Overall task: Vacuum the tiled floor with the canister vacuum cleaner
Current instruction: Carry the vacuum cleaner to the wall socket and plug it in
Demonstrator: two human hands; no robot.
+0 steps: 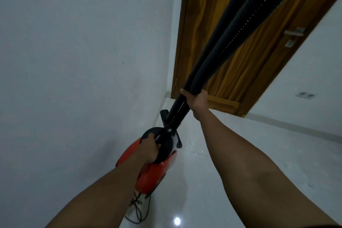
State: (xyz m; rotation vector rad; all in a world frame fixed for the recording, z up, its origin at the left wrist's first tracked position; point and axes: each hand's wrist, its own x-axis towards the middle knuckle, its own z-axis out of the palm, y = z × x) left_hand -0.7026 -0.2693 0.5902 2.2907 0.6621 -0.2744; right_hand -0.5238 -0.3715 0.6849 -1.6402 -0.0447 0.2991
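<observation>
My left hand (148,151) grips the top of the canister vacuum (151,174), its body under my fingers, while my right hand (194,102), further ahead, holds the hose (231,39), whose length runs up beyond it

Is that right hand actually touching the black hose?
Touching. The head view shows the right hand wrapped round the hose at its lower end, with no gap between them.

One wide-angle camera, mounted on my head, faces forward and down. The wooden door (205,33) lies ahead; the tiled floor (296,144) before it is near.
</observation>
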